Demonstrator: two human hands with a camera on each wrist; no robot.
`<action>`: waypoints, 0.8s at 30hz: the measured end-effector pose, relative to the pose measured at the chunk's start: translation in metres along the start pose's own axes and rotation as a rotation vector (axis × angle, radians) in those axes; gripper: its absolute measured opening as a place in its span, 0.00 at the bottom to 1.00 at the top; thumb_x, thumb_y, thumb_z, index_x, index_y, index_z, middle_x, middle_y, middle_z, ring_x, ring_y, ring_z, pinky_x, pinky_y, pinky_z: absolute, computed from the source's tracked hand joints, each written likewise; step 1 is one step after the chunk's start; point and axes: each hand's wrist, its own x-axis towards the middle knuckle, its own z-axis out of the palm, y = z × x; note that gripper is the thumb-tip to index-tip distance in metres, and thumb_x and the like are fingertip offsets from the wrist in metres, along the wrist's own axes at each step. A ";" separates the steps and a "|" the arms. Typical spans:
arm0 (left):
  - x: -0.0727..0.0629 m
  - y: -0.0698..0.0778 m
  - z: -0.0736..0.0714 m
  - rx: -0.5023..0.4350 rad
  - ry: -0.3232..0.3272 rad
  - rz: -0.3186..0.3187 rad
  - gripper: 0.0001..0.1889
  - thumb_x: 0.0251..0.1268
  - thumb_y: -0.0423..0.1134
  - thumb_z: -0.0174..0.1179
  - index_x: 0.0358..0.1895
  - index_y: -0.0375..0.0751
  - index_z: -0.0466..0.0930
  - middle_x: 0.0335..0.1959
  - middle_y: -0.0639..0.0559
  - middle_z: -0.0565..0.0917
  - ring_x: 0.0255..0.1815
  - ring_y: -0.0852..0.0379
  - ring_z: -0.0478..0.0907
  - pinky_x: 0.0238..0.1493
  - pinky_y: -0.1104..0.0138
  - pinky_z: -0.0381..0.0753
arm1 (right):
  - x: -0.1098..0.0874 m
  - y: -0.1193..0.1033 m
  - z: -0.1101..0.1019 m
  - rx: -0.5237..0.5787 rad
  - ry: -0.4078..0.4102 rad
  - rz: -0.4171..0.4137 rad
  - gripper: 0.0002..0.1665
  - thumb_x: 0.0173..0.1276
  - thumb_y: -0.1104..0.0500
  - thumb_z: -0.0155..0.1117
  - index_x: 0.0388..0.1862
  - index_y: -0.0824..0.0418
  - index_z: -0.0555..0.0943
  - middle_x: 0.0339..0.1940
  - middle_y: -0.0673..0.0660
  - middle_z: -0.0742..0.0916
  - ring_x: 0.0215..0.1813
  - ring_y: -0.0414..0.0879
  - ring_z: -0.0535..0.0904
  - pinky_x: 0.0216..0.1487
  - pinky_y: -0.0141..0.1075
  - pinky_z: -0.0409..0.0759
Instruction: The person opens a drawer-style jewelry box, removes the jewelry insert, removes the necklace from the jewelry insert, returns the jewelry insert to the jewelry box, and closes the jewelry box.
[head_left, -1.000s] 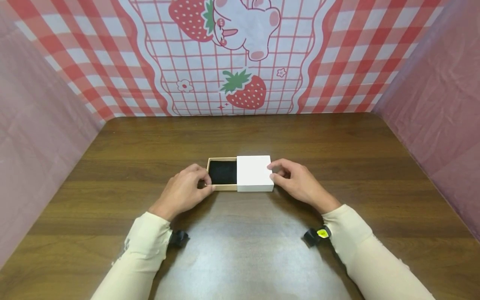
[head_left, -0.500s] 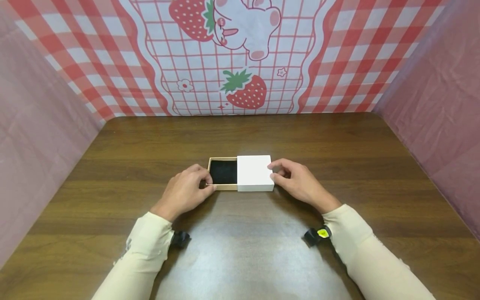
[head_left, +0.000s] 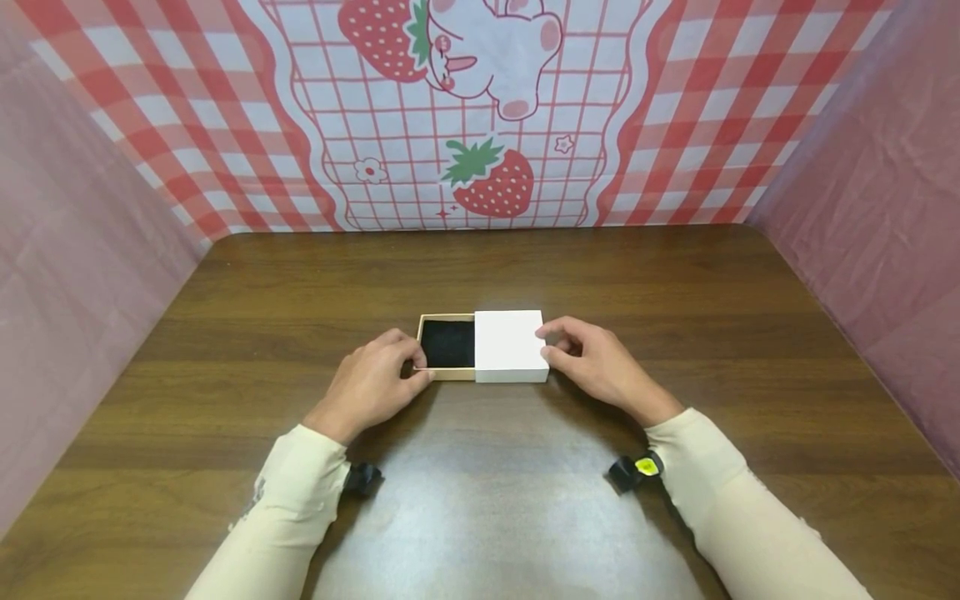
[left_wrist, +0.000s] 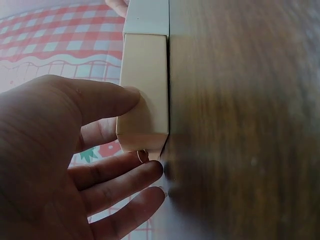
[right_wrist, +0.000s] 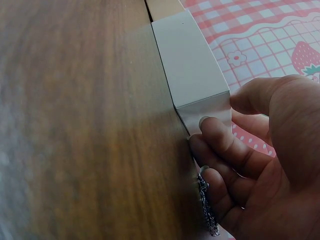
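Observation:
A small white box sleeve (head_left: 510, 342) lies on the table, with a tan inner tray (head_left: 453, 375) sticking out at its left. A black pad (head_left: 448, 343) lines the exposed part of the tray. My left hand (head_left: 369, 379) pinches the tray's near left corner; its thumb (left_wrist: 112, 100) lies along the front wall. At the sleeve's right end, my right hand (head_left: 600, 362) holds on with the thumb at the top edge and curled fingers against the end face. Below those fingers, a dark metallic chain (right_wrist: 206, 205) shows in the right wrist view; what holds it is unclear.
The brown wood-grain table (head_left: 480, 500) spreads around the box. A red checked strawberry cloth (head_left: 480, 117) hangs behind, and pink cloth (head_left: 862, 183) borders the sides. Black straps (head_left: 363, 477) are on both wrists.
My left hand has shifted slightly right, and the tray has slid a little further into the sleeve. The right hand has stayed nearly still.

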 end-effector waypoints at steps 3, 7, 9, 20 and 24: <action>0.000 0.001 0.000 0.000 -0.007 -0.006 0.08 0.60 0.49 0.68 0.30 0.54 0.79 0.41 0.56 0.81 0.37 0.49 0.81 0.36 0.52 0.79 | 0.000 0.000 0.000 -0.002 -0.001 0.001 0.14 0.71 0.58 0.65 0.54 0.53 0.82 0.32 0.51 0.84 0.36 0.46 0.77 0.39 0.41 0.73; 0.000 0.001 0.000 0.003 -0.013 -0.005 0.09 0.60 0.49 0.69 0.38 0.51 0.82 0.42 0.55 0.82 0.39 0.47 0.82 0.38 0.51 0.79 | 0.000 0.000 -0.001 -0.007 -0.004 0.001 0.14 0.71 0.57 0.65 0.55 0.53 0.82 0.32 0.51 0.84 0.36 0.46 0.77 0.40 0.41 0.73; 0.000 0.001 0.000 0.003 -0.015 -0.002 0.12 0.60 0.48 0.69 0.44 0.50 0.83 0.44 0.54 0.82 0.41 0.47 0.82 0.40 0.50 0.79 | 0.000 0.000 -0.001 -0.008 -0.006 0.001 0.14 0.71 0.57 0.65 0.55 0.53 0.82 0.32 0.51 0.84 0.36 0.46 0.77 0.40 0.41 0.73; 0.001 0.001 -0.001 -0.003 -0.040 -0.005 0.17 0.62 0.48 0.67 0.52 0.47 0.83 0.50 0.50 0.83 0.49 0.47 0.82 0.47 0.51 0.80 | -0.001 0.000 -0.002 -0.009 -0.015 0.006 0.15 0.71 0.58 0.65 0.55 0.53 0.81 0.33 0.52 0.84 0.37 0.47 0.76 0.40 0.42 0.73; 0.002 0.002 -0.003 -0.011 -0.051 -0.021 0.21 0.63 0.49 0.67 0.57 0.47 0.81 0.54 0.49 0.83 0.51 0.47 0.82 0.49 0.50 0.79 | -0.001 -0.001 -0.002 -0.008 -0.016 0.007 0.15 0.71 0.58 0.65 0.55 0.53 0.81 0.33 0.52 0.83 0.36 0.47 0.76 0.40 0.41 0.73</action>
